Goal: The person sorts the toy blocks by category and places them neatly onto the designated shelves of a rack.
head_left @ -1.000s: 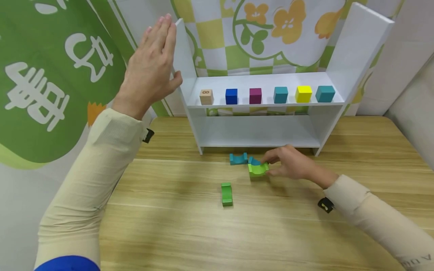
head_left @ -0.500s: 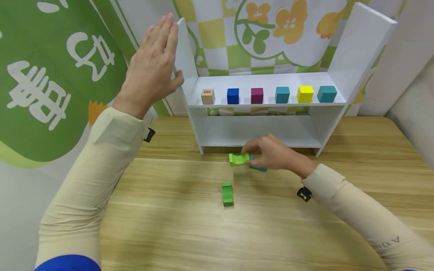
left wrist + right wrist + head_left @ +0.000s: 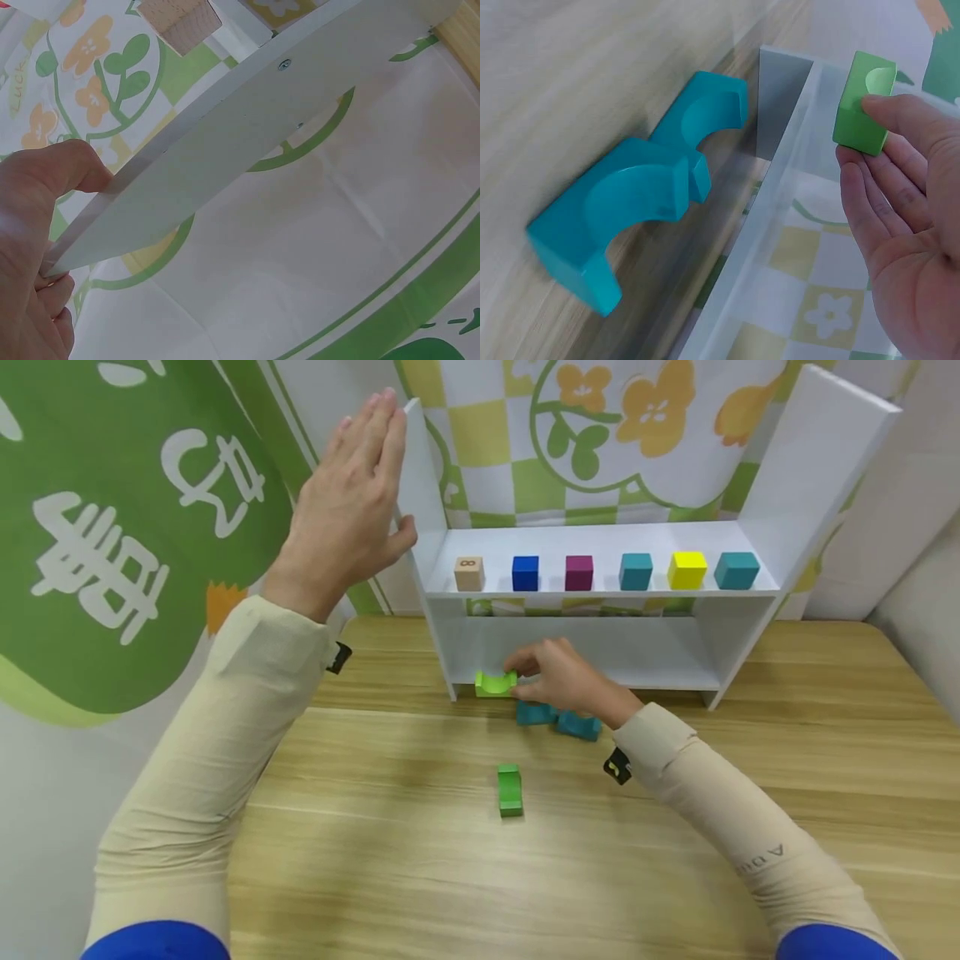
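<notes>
My right hand [image 3: 562,677] pinches a light green arch block [image 3: 495,685] between thumb and fingers, at the front left of the shelf's lower board. In the right wrist view, this block [image 3: 865,103] appears end-on above the lower shelf. Two teal arch blocks, a left one [image 3: 535,714] and a right one [image 3: 578,726], lie end to end on the table below that hand. A darker green arch block [image 3: 510,791] lies nearer me. My left hand [image 3: 345,510] holds the left side panel of the white shelf [image 3: 202,157], thumb and fingers on either side of its edge.
A row of cubes stands on the upper board: a wooden one marked 8 [image 3: 469,574], a blue one [image 3: 526,573], a maroon one [image 3: 579,573], a yellow one [image 3: 687,571] and two teal ones. Behind the shelf hangs a patterned cloth [image 3: 480,435]. The wooden table [image 3: 390,860] extends toward me.
My right hand has carried the light green arch block leftward and back, from beside the teal blocks to the lower shelf's front edge. My left hand stays on the side panel.
</notes>
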Demonstrator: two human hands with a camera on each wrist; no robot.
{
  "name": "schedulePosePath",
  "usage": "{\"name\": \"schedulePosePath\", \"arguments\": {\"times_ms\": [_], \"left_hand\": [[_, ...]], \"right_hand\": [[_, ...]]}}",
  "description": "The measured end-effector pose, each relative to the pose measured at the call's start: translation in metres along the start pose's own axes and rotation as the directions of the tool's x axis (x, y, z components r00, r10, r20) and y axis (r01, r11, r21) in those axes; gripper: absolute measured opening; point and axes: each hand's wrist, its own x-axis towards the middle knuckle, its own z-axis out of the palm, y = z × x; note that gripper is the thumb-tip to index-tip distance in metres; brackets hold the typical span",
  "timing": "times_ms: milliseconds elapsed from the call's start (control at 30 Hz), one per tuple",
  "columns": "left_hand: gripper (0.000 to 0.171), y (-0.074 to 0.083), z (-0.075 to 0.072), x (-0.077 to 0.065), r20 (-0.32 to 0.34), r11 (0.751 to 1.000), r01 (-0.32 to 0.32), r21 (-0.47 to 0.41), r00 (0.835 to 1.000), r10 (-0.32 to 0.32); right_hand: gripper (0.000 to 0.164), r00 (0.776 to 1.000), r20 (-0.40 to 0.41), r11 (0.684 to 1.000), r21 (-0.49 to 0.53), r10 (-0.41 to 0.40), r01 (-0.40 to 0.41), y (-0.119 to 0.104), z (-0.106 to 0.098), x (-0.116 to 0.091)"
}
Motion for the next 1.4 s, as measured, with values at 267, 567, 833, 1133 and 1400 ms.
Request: {"name": "schedulePosePath", "arguments": {"times_ms": [267, 567, 833, 1133, 1400], "left_hand": [[0.094, 0.0, -0.001, 0.0, -0.003, 1.0, -0.006, -0.01, 1.0, 0.006], [0.094, -0.002, 0.0, 0.0, 0.001, 1.0, -0.009, -0.002, 1.0, 0.009], [0.095, -0.003, 0.0, -0.001, -0.001, 1.0, -0.012, 0.011, 1.0, 0.012], [0.095, -0.003, 0.001, -0.001, -0.017, 1.0, -0.01, 0.003, 1.0, 0.01], [0.094, -0.003, 0.001, -0.001, -0.022, 1.0, -0.014, -0.011, 1.0, 0.014]], "right_hand": [[0.033, 0.998, -0.057, 0.999, -0.011, -0.035, 0.035, 0.007, 0.005, 0.026], [0.03, 0.998, -0.062, 1.0, 0.016, -0.012, 0.013, 0.01, 0.012, 0.044], [0.031, 0.998, -0.056, 1.0, 0.021, 0.009, -0.008, 0.009, 0.017, 0.049], [0.035, 0.998, -0.055, 1.0, -0.013, -0.017, 0.017, 0.012, 0.017, 0.05], [0.039, 0.997, -0.059, 0.996, -0.067, -0.055, 0.051, 0.013, -0.003, 0.035]]}}
